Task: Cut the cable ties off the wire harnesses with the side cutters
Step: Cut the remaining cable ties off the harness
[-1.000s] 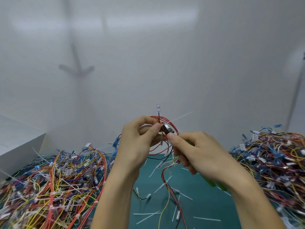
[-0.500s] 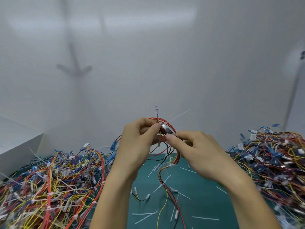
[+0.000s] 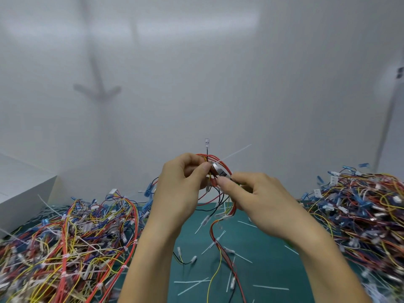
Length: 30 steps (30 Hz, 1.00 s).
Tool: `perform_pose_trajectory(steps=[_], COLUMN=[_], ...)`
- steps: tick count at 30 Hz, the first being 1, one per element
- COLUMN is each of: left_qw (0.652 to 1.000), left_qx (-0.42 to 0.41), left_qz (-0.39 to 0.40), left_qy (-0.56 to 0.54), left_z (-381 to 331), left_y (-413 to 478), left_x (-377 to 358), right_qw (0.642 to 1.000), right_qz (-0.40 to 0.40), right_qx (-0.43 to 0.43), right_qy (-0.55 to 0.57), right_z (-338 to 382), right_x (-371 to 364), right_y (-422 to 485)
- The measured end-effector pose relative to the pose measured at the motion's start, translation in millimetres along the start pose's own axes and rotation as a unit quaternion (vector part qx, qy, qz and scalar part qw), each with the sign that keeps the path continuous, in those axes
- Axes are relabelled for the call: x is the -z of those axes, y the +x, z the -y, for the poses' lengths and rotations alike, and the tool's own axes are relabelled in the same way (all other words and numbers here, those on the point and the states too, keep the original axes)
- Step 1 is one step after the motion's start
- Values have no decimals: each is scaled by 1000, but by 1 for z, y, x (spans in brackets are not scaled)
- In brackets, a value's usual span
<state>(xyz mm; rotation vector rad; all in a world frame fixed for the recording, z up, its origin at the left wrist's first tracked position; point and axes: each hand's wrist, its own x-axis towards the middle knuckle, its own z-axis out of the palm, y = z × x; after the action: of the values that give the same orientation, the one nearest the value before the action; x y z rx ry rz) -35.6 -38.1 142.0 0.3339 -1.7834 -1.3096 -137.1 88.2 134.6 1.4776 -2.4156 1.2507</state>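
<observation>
My left hand pinches a wire harness of red, yellow and black wires, held up above the green mat. My right hand grips the side cutters; only their metal jaws show between my fingertips, set against the bundle. A white cable tie tail sticks up and to the right from the bundle. The harness's loose wires hang down to the mat between my forearms.
A big tangle of harnesses lies on the left, another pile on the right. Cut white tie pieces lie scattered on the green mat. A white box stands at far left; a white wall rises behind.
My right hand has drawn slightly lower and closer to the left hand. The cutter jaws stay at the bundle, and the tie tail now points up to the right more plainly.
</observation>
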Motion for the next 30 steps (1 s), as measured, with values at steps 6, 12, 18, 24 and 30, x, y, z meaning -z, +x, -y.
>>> perform_pose_trajectory(steps=[6,12,18,24,30], left_qw=[1000,1000,1000,1000,999], left_qx=[-10,-15,-7,-13,-29], left_qz=[8,11,4,7,7], left_qy=[-18,-9,8,23,25], left_z=[0,-1,-1,0,0], left_y=[0,0,0,0,1], left_x=[1,3,1,1,1], right_qw=[989,974,992,993,983], right_qz=[56,103,53,54,87], right_qx=[-15,-38,-8,-2,-21], right_qy=[137,198,116,105,160], right_z=[-1,-1,-4,-8,-6], right_x=[-4,-3,-5,-3,-3], right_y=[1,1,3,3,2])
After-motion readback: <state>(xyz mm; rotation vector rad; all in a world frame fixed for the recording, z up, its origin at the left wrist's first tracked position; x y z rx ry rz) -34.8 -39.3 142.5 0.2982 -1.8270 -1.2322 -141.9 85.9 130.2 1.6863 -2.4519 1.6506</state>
